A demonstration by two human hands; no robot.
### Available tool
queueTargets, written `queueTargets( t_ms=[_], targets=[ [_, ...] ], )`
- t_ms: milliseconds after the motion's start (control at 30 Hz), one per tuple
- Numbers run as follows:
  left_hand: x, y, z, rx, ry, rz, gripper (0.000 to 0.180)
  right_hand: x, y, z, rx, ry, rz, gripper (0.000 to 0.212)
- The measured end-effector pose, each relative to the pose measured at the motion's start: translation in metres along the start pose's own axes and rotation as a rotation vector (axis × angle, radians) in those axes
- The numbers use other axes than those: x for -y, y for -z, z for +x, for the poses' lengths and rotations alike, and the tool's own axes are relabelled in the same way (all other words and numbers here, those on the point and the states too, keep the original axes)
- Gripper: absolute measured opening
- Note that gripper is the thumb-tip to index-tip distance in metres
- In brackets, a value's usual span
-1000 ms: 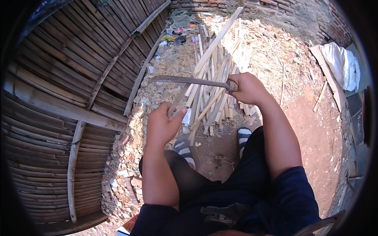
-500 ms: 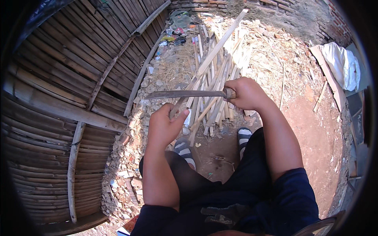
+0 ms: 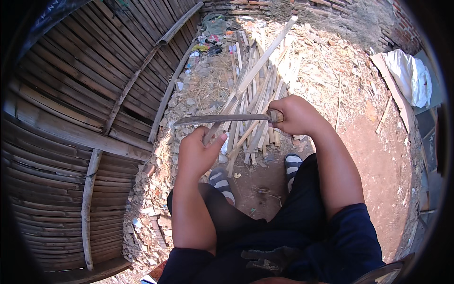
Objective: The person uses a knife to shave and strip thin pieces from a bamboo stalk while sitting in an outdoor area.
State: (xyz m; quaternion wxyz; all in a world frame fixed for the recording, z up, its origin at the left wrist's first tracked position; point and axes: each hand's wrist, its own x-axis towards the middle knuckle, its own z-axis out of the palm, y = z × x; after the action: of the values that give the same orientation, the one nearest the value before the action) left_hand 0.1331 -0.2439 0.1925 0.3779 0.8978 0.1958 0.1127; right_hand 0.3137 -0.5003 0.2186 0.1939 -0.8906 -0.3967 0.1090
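Note:
My right hand (image 3: 295, 114) is closed round the wooden handle of a machete (image 3: 222, 119), its long dark blade pointing left. The blade crosses over a long pale wooden strip (image 3: 261, 62) just beyond my left hand. My left hand (image 3: 199, 149) grips the near end of that strip, thumb along its right side. From there the strip slants away to the upper right, over a pile of similar strips (image 3: 257, 106) on the ground. Whether the blade's edge touches the strip or hovers over it, I cannot tell.
A bamboo-slat wall (image 3: 71, 85) rises along the left, with rubble (image 3: 146, 208) at its foot. A brick wall (image 3: 236, 6) closes the far side. At the right, a white sack (image 3: 407, 78) hangs over a board. My sandalled feet (image 3: 293, 166) stand near the pile.
The machete blade has dropped slightly toward me, its tip a little lower. The far end of the wooden strip has also dipped a little. My left hand keeps its grip almost unmoved.

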Motion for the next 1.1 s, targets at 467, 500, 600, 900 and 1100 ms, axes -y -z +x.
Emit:
queueTargets(
  t_ms=[467,500,600,900,1100],
  targets=[
    [-0.006,0.0,0.002,0.024,-0.012,-0.013,0.046,-0.02,-0.002,-0.006,-0.178,0.002,0.001,0.033],
    [-0.005,0.003,0.002,0.022,-0.003,-0.01,0.046,-0.012,-0.004,-0.005,-0.135,0.087,-0.007,0.031],
    [-0.008,0.005,-0.002,0.028,0.039,-0.029,0.042,-0.011,-0.001,-0.003,-0.141,0.07,0.031,0.03],
    [-0.008,0.001,0.0,0.041,-0.019,-0.034,0.041,-0.06,0.014,-0.007,-0.36,-0.354,0.173,0.042],
    [-0.001,0.0,0.002,0.019,-0.014,-0.024,0.05,-0.012,-0.004,-0.008,-0.116,0.1,-0.022,0.03]
  ],
)
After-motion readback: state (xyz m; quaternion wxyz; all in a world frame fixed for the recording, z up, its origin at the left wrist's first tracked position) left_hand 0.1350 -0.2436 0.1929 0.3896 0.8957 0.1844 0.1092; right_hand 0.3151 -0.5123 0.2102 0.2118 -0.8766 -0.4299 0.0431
